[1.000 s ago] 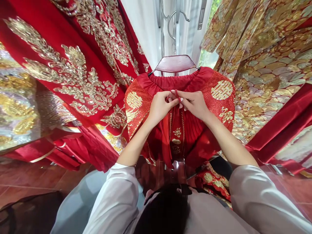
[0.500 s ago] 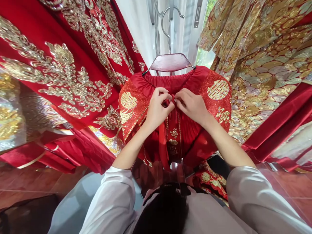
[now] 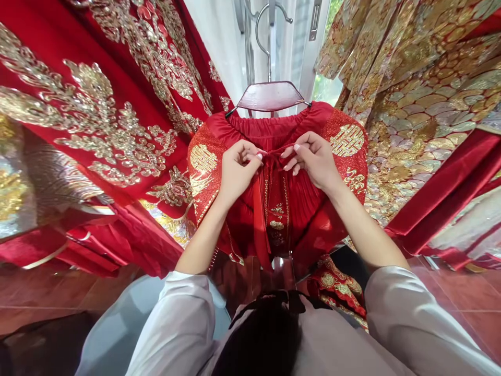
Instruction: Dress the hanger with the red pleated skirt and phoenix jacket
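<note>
A red garment with gold embroidery hangs in front of me on a hanger with a metal hook. At its gathered neckline, a thin red ribbon is looped at the middle. My left hand pinches the ribbon's left side between thumb and forefinger. On the other side, my right hand pinches the ribbon between thumb and finger, its other fingers curled loosely. The ribbon is stretched between both hands, with a small knot at the centre. Broad red strips hang down below it.
A red gown with silvery-gold beading hangs close on the left. Gold scale-patterned garments hang on the right. Below are a pale grey chair and a folded red-and-gold cloth. A white-framed door or window stands behind.
My hands have moved apart from the centre of the neckline, left hand leftward and right hand rightward. The ribbon between them is now drawn out sideways.
</note>
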A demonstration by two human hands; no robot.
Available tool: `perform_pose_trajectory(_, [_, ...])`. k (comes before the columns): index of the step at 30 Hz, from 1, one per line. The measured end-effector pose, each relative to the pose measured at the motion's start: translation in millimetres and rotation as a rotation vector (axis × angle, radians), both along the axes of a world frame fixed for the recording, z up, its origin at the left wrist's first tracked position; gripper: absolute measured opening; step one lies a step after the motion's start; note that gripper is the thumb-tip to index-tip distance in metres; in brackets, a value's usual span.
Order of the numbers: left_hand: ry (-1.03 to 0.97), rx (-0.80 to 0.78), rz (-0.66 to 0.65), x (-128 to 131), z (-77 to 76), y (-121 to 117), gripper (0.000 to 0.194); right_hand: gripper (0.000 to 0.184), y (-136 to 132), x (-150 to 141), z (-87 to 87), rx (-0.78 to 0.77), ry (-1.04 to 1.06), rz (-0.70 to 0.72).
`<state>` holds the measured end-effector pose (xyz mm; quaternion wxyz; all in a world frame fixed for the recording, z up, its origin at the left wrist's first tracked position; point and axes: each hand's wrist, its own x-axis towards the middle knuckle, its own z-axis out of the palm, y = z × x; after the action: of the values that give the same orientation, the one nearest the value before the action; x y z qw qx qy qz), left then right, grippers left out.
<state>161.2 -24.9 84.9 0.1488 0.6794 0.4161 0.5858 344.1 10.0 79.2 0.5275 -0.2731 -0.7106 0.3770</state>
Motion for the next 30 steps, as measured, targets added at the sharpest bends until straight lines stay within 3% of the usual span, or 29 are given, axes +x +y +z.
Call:
perform_pose_trajectory(2, [-0.078, -0.072, -0.063, -2.3, 2.2, 1.2, 0.010, 0.019, 0.4, 0.6, 3.4, -0.015, 0.008, -0.014])
perform_pose_trajectory(7, [-0.059, -0.064, -0.051, -18.0, 11.7, -2.6, 0.014, 0.014, -3.7, 16.7, 18.3, 0.176, -0.100, -0.258])
perform_pose_trajectory(13, [0.040, -0.050, -0.039, -23.6, 10.9, -5.2, 0.008, 0.019, 3.5, 22.1, 14.7, 0.170, -0.041, -0.070])
perform_pose_trajectory(16, [0.098, -0.030, -0.007, -26.7, 10.6, -5.4, 0.009, 0.015, 10.7, 24.2, 9.9, 0.169, -0.042, -0.147])
perform_pose_trajectory(18, [0.188, 0.005, -0.006, -32.0, 18.1, -5.3, 0.008, 0.012, 8.6, 27.8, 11.8, 0.227, -0.114, -0.259])
perform_pose_trajectory(21, [0.362, 0.135, 0.036, -48.3, 44.4, 0.8, 0.007, 0.014, -3.9, 38.9, 22.1, 0.418, -0.249, -0.481])
perform_pose_trajectory(23, [0.457, 0.205, 0.076, -64.4, 65.7, 11.4, 0.018, 0.021, -10.7, 51.2, 29.4, 0.540, -0.353, -0.627])
perform_pose_trajectory(25, [0.557, 0.171, 0.056, -80.9, 80.8, 25.5, 0.033, 0.034, -10.5, 65.9, 32.4, 0.585, -0.467, -0.710])
perform_pose_trajectory(28, [0.666, 0.008, -0.030, -97.6, 82.6, 44.4, 0.036, 0.045, 1.8, 84.7, 29.1, 0.570, -0.550, -0.707])
perform_pose_trajectory(30, [0.621, 0.015, 0.014, -100.9, 73.1, 52.2, 0.041, 0.046, 12.5, 92.2, 26.6, 0.558, -0.524, -0.664])
